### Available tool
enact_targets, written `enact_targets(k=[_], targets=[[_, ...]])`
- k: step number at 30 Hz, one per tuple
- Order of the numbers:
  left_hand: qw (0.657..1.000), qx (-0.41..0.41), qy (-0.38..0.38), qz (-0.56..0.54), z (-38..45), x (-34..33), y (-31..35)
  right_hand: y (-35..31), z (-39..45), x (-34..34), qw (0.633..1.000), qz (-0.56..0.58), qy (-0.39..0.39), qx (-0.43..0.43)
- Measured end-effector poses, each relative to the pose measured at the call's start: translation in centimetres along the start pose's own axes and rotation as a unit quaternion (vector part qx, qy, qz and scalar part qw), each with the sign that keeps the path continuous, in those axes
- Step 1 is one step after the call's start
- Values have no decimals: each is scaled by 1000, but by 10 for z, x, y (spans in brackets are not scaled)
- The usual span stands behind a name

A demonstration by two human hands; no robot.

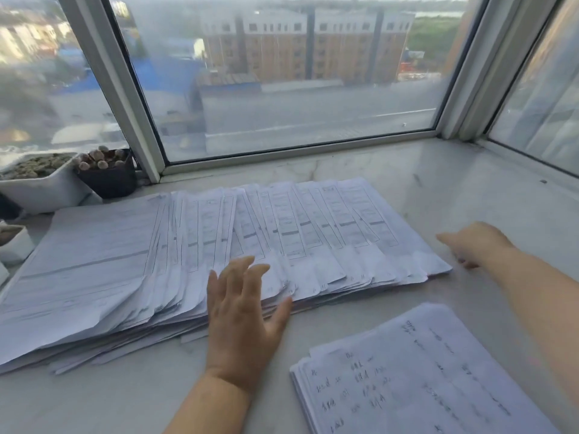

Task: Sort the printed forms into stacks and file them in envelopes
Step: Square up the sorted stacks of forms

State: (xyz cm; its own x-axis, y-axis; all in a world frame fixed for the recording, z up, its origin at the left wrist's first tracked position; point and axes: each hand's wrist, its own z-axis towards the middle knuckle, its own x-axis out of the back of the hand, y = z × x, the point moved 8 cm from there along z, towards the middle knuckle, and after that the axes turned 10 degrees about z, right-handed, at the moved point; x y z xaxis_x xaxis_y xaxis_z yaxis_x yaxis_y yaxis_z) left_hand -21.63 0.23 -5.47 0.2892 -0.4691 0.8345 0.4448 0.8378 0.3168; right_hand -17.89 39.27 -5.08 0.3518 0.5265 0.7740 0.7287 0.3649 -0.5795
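1. Left hand (241, 321): fingers (233, 277) spread and straight, tips resting on the near edge of the fanned forms (219, 242); nothing gripped.
2. Right hand (476, 242): at the fan's right corner, index pointing left; other fingers blurred, cannot tell whether they grip the sheets.
3. Forms: overlapping sheets spread left to right across the tabletop (470, 183).
4. Handwritten stack (416, 380): near right, apart from the fan.
5. White planter (44, 186) and dark pot (108, 177): far left, by the window (282, 73).
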Motion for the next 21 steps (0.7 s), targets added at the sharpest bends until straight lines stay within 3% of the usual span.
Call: enact_targets(k=[3, 7, 10, 12, 15, 17, 21], targets=[[998, 34, -45, -7, 0, -9, -4, -16, 7, -23, 998, 32, -54, -12], [996, 63, -70, -7, 0, -16, -11, -43, -3, -49, 995, -19, -95, 4], [995, 67, -73, -8, 0, -17, -12, -70, -12, -66, 990, -60, -111, 66], [995, 71, -74, -16, 1, -17, -13, -84, -16, -78, 985, 3, -137, 102], [994, 76, -71, -32, 1, -15, -14, -92, -32, -109, 948, 186, -247, 74], [993, 81, -69, -43, 1, -14, -15, -97, -44, -131, 924, 237, -295, 56], [992, 86, -74, -50, 1, -14, -17, -111, -55, -151, 905, 315, -281, 47]])
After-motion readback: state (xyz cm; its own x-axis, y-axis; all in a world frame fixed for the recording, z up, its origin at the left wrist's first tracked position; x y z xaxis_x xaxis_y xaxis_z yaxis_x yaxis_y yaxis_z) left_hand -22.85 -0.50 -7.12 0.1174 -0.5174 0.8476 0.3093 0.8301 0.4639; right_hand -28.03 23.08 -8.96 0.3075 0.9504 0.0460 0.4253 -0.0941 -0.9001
